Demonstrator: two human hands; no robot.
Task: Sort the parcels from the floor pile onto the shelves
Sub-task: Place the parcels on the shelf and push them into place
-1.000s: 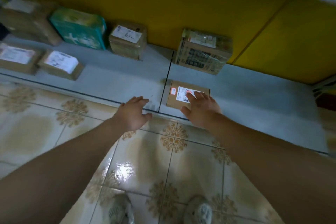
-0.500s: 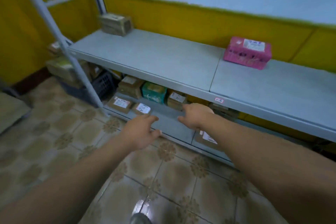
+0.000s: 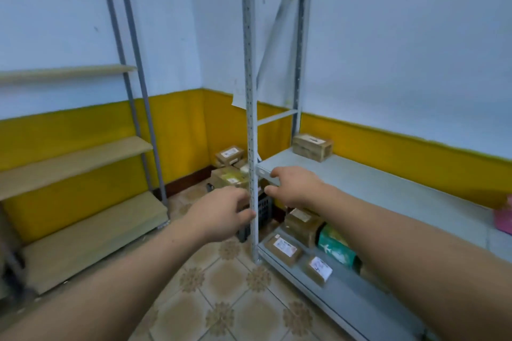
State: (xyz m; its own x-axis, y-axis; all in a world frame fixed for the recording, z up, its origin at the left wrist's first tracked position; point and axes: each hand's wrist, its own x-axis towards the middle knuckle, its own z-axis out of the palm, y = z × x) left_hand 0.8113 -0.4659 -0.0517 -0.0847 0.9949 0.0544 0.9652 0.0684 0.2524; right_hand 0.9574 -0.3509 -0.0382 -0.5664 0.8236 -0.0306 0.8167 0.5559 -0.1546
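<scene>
Both my hands are stretched out in front of me and hold nothing. My left hand (image 3: 221, 216) hovers beside the grey shelf post (image 3: 250, 119), fingers loosely curled. My right hand (image 3: 293, 188) is near the corner of the middle grey shelf (image 3: 388, 188), fingers relaxed. A pile of brown parcels (image 3: 230, 166) lies on the floor in the corner behind the post. On the bottom shelf (image 3: 340, 299) lie flat labelled parcels (image 3: 282, 248) and a teal parcel (image 3: 335, 246). A brown box (image 3: 312, 146) stands on the middle shelf.
A black crate (image 3: 263, 213) sits behind the post under the parcels. A wooden shelf unit (image 3: 83, 224) stands at the left. A pink box (image 3: 502, 219) shows at the right edge. Patterned tile floor (image 3: 221, 299) lies between the two units.
My view has swung up and to the left, from the bottom shelf to the room corner. My right hand left the small parcel on the bottom shelf. Both hands are raised.
</scene>
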